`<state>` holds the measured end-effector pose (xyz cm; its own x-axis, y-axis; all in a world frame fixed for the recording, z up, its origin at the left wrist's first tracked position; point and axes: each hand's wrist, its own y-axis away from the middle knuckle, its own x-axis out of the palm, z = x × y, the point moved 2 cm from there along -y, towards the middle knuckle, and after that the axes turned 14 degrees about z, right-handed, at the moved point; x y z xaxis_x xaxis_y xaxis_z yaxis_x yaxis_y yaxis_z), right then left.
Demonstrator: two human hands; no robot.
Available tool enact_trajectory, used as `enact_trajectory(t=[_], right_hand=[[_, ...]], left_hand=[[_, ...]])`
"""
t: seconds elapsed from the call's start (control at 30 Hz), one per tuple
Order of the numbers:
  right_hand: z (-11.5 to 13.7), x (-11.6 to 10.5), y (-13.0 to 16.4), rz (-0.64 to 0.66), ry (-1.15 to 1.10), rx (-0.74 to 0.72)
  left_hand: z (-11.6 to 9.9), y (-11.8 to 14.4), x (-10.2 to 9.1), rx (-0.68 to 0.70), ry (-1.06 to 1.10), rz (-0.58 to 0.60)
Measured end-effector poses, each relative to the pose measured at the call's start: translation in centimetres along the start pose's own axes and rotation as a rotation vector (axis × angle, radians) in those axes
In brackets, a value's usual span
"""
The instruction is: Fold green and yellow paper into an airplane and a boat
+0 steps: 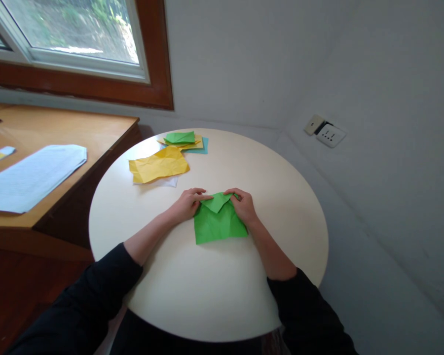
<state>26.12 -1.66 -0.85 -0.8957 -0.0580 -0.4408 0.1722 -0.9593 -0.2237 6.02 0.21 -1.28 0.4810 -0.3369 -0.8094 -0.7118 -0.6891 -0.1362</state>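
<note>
A green sheet of paper (221, 224) lies on the round white table in front of me, its far edge folded over into a pointed flap. My left hand (189, 203) holds the paper's far left corner, with the index finger laid along the flap's edge. At the far right corner, my right hand (244, 204) grips the paper between thumb and bent fingers. Part of each corner is hidden under the fingers. The near half of the sheet shows creases and rests on the tabletop.
Left of the green sheet lies creased yellow paper (159, 165) over a white piece (169, 182). Behind it is a pile topped by folded green paper (179, 137). The round table (292, 217) stands beside a wooden desk (96, 129) bearing white sheets (37, 175). A wall socket (330, 135) is at right.
</note>
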Motion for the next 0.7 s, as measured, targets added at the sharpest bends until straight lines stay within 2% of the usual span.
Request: enact_trajectory(t=[0.3, 0.53, 0.7], right_hand=[[-0.1, -0.2, -0.1, -0.005, -0.023, 0.010], [0.1, -0.2, -0.1, 0.030, -0.007, 0.011], [-0.1, -0.1, -0.1, 0.074, -0.001, 0.014]], left_hand=[[-0.5, 0.2, -0.7, -0.059, 0.478, 0.015], [-0.8, 0.4, -1.8, -0.144, 0.583, 0.024], [-0.9, 0.4, -1.9, -0.171, 0.611, -0.003]])
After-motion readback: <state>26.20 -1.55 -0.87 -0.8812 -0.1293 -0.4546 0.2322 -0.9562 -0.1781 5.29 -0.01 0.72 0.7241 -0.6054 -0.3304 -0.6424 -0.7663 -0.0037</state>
